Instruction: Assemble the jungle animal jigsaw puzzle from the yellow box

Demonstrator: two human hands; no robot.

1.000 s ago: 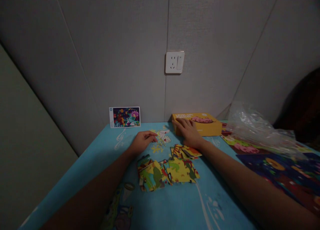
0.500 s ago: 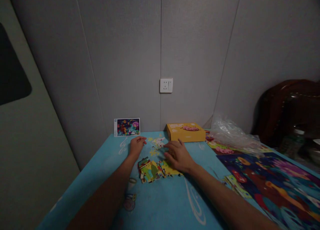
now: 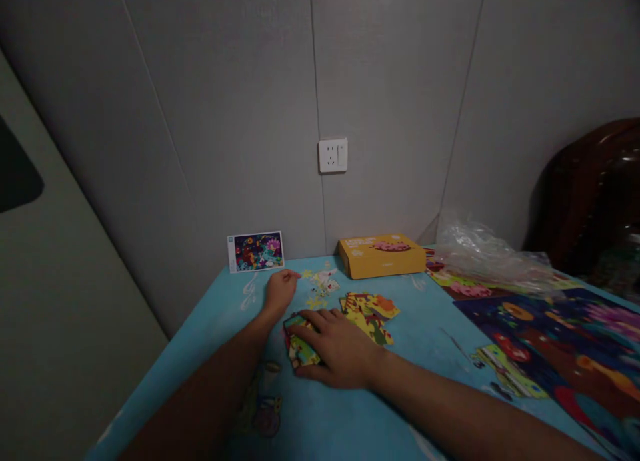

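My right hand [image 3: 340, 347] lies flat with fingers spread over a joined section of jigsaw puzzle [image 3: 301, 353] in yellow and green. Its fingers cover much of that section. More yellow puzzle pieces with orange and dark green patches [image 3: 373, 314] lie just beyond the knuckles, to the right. Farther back on the left, my left hand [image 3: 281, 289] rests on the tablecloth, its fingers drawn together. What they hold, if anything, is too small to make out.
A small picture card [image 3: 257, 252] leans on the wall. A yellow box [image 3: 384, 257] stands right of it, beside a crumpled clear plastic bag [image 3: 493, 257]. A large dark colourful poster [image 3: 565, 354] covers the table's right side. The blue tablecloth [image 3: 350, 417] carries printed figures.
My right hand has moved left and nearer, from above the pieces down flat onto the left section. The yellow pieces on the right now show beyond it. My left hand stays closed; the view has tilted.
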